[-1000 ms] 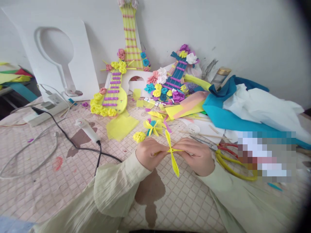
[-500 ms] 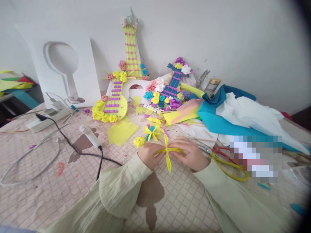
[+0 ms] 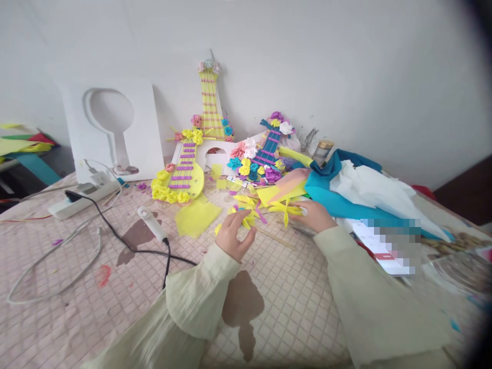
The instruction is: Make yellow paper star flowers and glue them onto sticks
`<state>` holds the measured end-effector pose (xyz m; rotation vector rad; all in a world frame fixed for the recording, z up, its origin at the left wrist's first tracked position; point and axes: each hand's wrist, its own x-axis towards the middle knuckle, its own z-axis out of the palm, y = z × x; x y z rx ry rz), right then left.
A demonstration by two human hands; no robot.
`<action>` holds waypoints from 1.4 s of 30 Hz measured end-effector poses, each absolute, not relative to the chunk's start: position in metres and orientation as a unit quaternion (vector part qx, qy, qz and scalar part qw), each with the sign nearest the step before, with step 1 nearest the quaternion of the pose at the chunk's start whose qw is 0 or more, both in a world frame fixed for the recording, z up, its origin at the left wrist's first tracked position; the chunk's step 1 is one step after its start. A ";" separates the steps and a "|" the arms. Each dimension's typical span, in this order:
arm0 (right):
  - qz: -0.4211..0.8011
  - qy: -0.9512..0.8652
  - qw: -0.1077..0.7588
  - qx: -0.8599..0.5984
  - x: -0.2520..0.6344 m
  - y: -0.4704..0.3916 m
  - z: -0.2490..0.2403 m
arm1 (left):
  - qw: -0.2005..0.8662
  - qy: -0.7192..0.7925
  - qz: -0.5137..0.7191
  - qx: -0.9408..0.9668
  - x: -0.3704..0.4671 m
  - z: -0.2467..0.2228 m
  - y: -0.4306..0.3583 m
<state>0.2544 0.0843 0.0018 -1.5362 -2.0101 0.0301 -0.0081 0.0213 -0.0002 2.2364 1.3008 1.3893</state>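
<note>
My right hand (image 3: 315, 217) grips one end of a yellow paper flower (image 3: 286, 209) with narrow folded petals, held above the scraps right of centre. A small white bit shows at its fingertips; I cannot make out what it is. My left hand (image 3: 233, 237) is empty, thumb and fingers apart in a curve. Just behind it lies another yellow paper flower (image 3: 249, 219), partly hidden by the fingers. A thin wooden stick (image 3: 274, 237) lies on the table between my hands. Yellow paper sheets (image 3: 198, 215) lie beyond my left hand.
At the back stand a yellow paper guitar (image 3: 187, 174), a taller one (image 3: 209, 102) and a blue one (image 3: 268, 146). A glue gun (image 3: 152, 224) and power strip (image 3: 84, 200) with cables lie left. Teal cloth (image 3: 326, 195) and a phone (image 3: 378, 246) are right.
My left hand has let go of the yellow flower and opened. My right hand has carried it forward and to the right. The stick now shows between my hands; the view has shifted slightly.
</note>
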 end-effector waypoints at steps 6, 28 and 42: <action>-0.012 -0.739 0.261 -0.622 0.265 0.089 0.019 | 0.146 0.454 0.548 0.688 -0.018 0.006 0.030; -0.061 -0.809 0.068 -0.580 0.144 0.174 0.021 | 0.179 0.464 0.573 0.651 -0.028 0.008 0.039; -0.018 -0.847 0.057 -0.528 0.141 0.166 0.011 | 0.153 0.440 0.547 0.695 -0.027 0.002 0.042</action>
